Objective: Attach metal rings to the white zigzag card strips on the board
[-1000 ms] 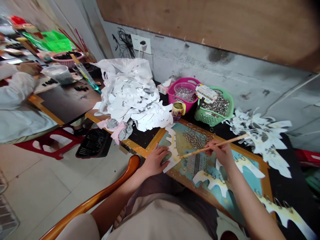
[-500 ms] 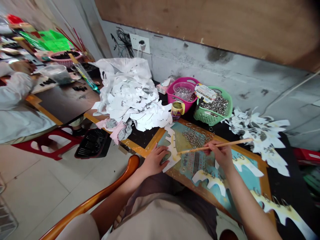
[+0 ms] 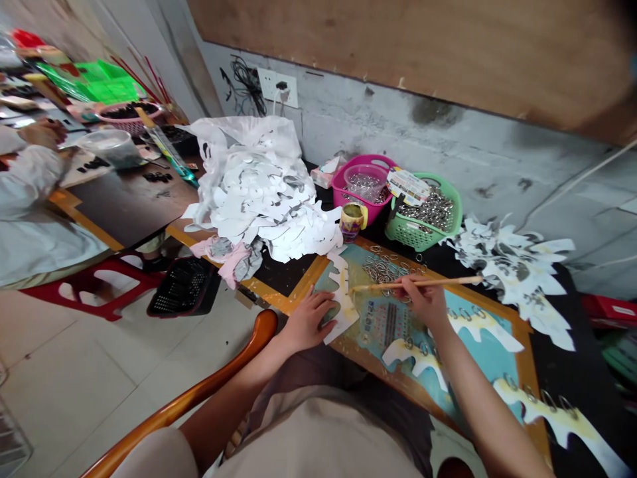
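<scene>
My left hand (image 3: 312,320) lies with its fingers stretched over a white scalloped cut-out piece (image 3: 342,282) and presses it to the blue mat (image 3: 365,332). My right hand (image 3: 425,302) pinches a thin paintbrush (image 3: 455,281) with a wooden handle; its tip touches or hovers just over the cut-out's right edge. Loose metal rings (image 3: 383,269) lie in a heap beyond the brush. To the right, more cut-outs with yellowish edges carry rings: one near my wrist (image 3: 415,358), another behind my forearm (image 3: 490,328), a third at the table's corner (image 3: 557,418).
A small cup (image 3: 352,222) stands before a pink basket (image 3: 343,197) and a green basket (image 3: 423,234) of metal rings. White cut-outs (image 3: 269,206) pile up at left, others (image 3: 522,265) at right. A co-worker's sleeve (image 3: 30,179) shows at the far-left table.
My right hand has shifted left, and the brush tip has moved slightly up along the cut-out's edge. My left hand stays in place on the piece.
</scene>
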Available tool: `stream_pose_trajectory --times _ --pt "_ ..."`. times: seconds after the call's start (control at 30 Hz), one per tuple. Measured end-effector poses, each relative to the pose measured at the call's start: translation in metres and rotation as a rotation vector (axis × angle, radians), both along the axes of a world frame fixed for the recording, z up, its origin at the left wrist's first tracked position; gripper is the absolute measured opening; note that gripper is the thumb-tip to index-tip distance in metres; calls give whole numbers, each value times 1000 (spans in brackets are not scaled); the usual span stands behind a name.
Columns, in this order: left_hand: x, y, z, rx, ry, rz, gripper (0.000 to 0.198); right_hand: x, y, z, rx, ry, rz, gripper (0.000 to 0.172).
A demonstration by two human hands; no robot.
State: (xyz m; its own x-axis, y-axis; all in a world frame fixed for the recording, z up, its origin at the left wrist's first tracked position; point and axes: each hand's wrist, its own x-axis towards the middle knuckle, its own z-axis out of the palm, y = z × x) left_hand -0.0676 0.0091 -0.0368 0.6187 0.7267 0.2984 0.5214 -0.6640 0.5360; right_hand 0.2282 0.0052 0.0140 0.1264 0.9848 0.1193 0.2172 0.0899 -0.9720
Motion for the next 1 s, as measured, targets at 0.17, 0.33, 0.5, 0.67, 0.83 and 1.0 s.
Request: stream_pose_trajectory --times 0.17,0.33,0.5,0.67,0.83,1.0 --pt "0 0 1 10 -9 0 32 -11 5 2 137 86 -146 23" --pt "0 -1 2 9 -8 2 32 -15 16 11 213 126 -204 21" --pt "-1 0 0 10 -2 -7 31 -16 57 50 440 102 -347 24" --pt "-1 0 -1 16 0 5 29 -33 118 84 411 -250 -200 26" --pt "-2 -1 0 13 4 5 30 -59 161 84 364 -360 -96 26" --pt "-2 0 -1 18 3 4 29 -48 158 79 382 -211 -178 22"
